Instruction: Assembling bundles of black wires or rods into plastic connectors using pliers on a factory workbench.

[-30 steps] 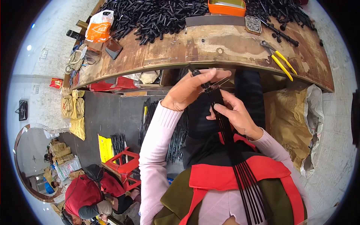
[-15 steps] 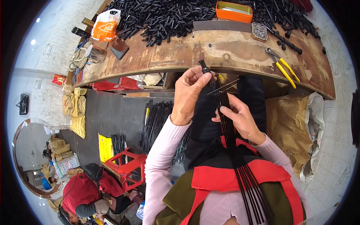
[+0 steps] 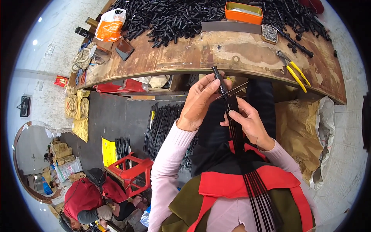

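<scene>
My left hand [image 3: 199,101] pinches a short black tubular part [image 3: 216,73] between thumb and fingers, its top end pointing up toward the bench edge. The lower end of that part meets the upper ends of a bundle of thin black rods [image 3: 257,189]; whether it is seated on them I cannot tell. Closed around the bundle just below is my right hand [image 3: 250,121], thumb on top. Thin metal rods [image 3: 239,88] stick out sideways near the join. The bundle runs down across my lap and fans out over my red and olive apron [image 3: 228,184].
The wooden bench [image 3: 174,58] carries a heap of black tubular parts [image 3: 170,23], an orange box [image 3: 243,14], yellow-handled pliers [image 3: 294,73] and a phone [image 3: 124,50]. Black rods [image 3: 162,129] and a red stool [image 3: 133,174] stand left, near a co-worker [image 3: 87,199]. Brown sacking [image 3: 297,131] lies right.
My left hand has shifted slightly right and down, bringing the black tubular part closer against the rod ends. My right hand stays nearly where it was on the bundle.
</scene>
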Available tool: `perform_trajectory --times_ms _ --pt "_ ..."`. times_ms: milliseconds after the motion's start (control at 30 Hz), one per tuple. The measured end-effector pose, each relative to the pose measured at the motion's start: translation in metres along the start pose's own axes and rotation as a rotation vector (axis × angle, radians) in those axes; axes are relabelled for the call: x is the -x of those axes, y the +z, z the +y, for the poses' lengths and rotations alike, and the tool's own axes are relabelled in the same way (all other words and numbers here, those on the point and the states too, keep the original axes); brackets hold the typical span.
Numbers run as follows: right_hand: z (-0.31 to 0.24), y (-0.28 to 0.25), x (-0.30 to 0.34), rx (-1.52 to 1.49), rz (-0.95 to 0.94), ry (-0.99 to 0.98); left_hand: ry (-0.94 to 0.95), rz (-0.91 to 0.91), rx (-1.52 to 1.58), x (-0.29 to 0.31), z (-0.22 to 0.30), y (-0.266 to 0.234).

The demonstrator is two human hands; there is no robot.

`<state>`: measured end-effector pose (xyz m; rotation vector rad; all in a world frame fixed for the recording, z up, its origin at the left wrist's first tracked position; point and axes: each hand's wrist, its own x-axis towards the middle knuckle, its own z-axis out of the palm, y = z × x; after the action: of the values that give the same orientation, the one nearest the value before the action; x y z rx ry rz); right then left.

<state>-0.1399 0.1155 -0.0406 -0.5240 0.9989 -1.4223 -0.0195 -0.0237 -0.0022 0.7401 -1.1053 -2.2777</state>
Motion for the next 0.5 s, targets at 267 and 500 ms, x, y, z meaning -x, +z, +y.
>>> perform_trajectory --times_ms 267,500 --pt "0.000 0.001 0.000 0.002 -0.004 -0.003 0.081 0.072 -0.185 -0.003 -0.007 -0.006" --pt "0.000 0.000 -0.001 -0.004 0.001 0.003 0.113 0.132 -0.151 -0.006 -0.010 -0.001"
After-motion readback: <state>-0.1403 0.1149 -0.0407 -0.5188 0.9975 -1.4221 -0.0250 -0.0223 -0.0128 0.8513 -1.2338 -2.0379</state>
